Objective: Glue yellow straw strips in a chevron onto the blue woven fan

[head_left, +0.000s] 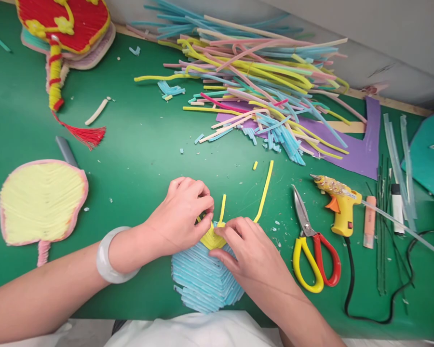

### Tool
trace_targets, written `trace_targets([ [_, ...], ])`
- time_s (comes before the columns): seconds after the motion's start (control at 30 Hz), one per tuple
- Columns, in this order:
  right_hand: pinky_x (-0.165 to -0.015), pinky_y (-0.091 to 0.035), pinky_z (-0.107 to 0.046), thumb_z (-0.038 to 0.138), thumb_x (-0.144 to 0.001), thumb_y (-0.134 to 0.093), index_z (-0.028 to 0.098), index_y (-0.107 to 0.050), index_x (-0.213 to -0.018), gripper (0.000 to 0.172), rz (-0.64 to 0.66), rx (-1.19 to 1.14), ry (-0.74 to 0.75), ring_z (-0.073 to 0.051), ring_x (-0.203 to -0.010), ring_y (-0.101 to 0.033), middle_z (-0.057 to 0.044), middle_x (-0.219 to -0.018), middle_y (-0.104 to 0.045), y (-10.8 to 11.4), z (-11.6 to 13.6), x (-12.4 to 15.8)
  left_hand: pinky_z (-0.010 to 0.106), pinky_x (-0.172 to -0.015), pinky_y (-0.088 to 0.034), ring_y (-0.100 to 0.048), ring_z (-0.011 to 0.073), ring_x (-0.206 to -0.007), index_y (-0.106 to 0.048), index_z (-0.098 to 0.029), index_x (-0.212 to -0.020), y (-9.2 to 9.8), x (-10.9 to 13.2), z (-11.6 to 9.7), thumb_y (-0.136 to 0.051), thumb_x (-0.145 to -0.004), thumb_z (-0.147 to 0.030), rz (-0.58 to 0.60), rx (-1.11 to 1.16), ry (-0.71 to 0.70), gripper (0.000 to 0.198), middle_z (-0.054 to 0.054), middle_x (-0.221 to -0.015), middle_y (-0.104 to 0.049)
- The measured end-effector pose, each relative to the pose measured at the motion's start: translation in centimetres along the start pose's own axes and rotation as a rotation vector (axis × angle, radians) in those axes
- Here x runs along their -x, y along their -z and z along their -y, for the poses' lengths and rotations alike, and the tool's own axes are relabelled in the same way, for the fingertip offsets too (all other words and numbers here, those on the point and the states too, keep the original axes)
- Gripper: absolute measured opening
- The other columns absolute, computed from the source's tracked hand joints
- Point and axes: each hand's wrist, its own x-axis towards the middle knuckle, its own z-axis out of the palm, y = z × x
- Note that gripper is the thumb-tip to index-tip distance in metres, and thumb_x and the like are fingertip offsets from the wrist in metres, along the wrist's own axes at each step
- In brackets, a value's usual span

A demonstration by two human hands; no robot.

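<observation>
A fan-shaped panel (206,277) lies by the table's near edge, covered in slanting blue pipe cleaners with a yellow V of them at its top. Over its upper left, my left hand (183,214) has its fingers curled around a bit of yellow pipe cleaner, mostly hidden. From the right, my right hand (248,246) presses finger and thumb on the yellow rows. A short yellow pipe cleaner (223,207) sticks up between the hands. Beyond my right hand lies a longer bent yellow pipe cleaner (265,190).
Loose pipe cleaners (253,67) are heaped at the back over purple sheet (358,149). Scissors (307,236), a glue gun (338,202) with a black cord, and glue sticks (394,164) lie right. A yellow fan (43,202) and a red tasselled fan (75,24) lie left.
</observation>
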Motion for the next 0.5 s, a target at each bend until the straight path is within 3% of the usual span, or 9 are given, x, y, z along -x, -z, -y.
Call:
trace_targets([
  [0.5,-0.068,-0.051,-0.038,0.023,-0.075,-0.082,0.017,-0.060,-0.099,0.033,-0.024,-0.003,0.014,-0.023,-0.082,-0.060,-0.005,-0.092,-0.064,-0.16,-0.16,0.01,0.046,-0.092,-0.037,-0.048,0.0218,-0.091,-0.060,-0.017,-0.076,0.07,0.30,0.09,-0.050,-0.086,-0.016,-0.013,0.020,0.012,0.014,0.005,-0.091,-0.056],
])
